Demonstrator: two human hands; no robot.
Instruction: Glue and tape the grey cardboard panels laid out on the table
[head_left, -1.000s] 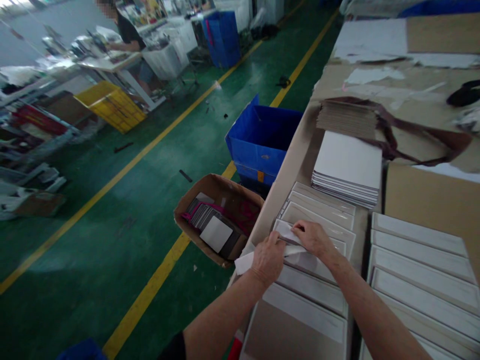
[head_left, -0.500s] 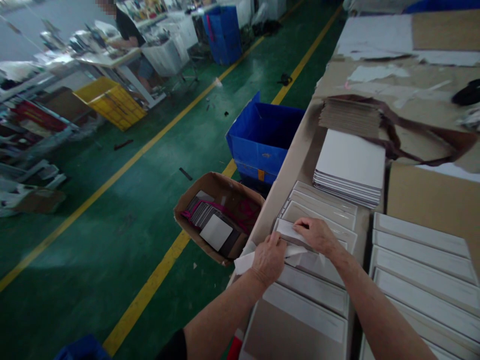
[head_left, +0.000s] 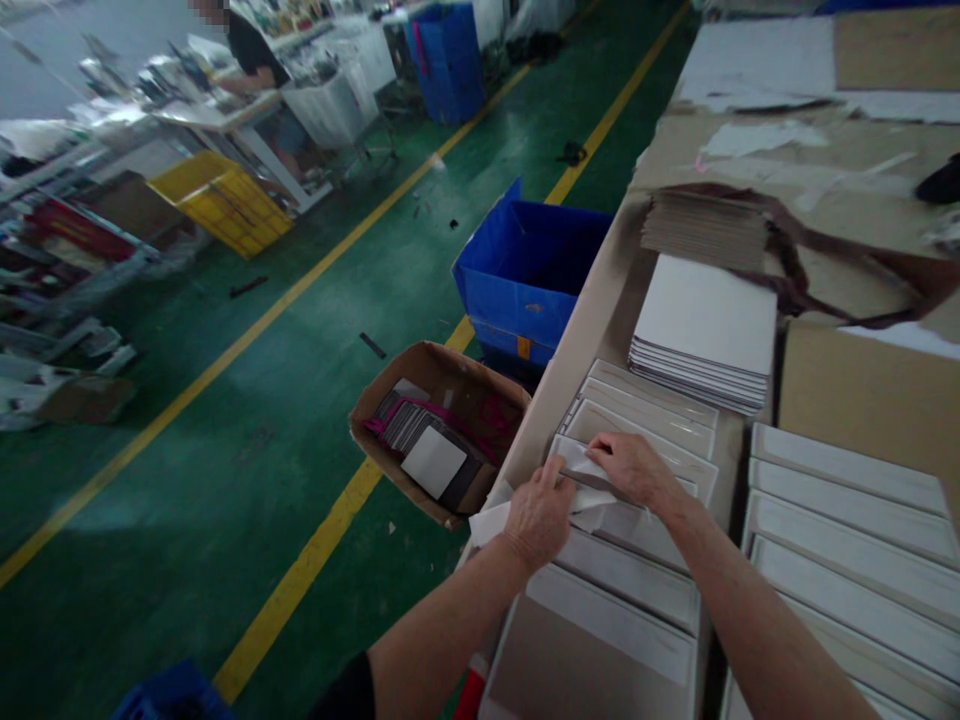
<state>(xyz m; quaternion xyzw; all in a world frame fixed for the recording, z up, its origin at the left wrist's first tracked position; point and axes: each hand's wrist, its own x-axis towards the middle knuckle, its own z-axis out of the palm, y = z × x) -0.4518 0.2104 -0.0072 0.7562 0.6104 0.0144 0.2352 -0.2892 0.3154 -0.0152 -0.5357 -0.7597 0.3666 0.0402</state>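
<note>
At the table's near-left edge, my left hand grips the left end of a flat panel, its fingers closed at the corner. Above the panel, my right hand pinches a thin white strip that lies along the panel's upper edge and is partly raised. A loose white paper strip sticks out to the left from under my left hand. Overlapping panels with pale top bands lie around both hands, among them a beige panel nearest me. My fingers hide part of the gripped panel.
Beyond the hands stands a stack of white boards; a second row of panels lies at right. Left of the table are a cardboard box holding boards and a blue bin. Across the aisle, a person is at a bench.
The white strip under my right fingers now looks more lifted and creased. Both hands stay in nearly the same place, while the view has shifted slightly.
</note>
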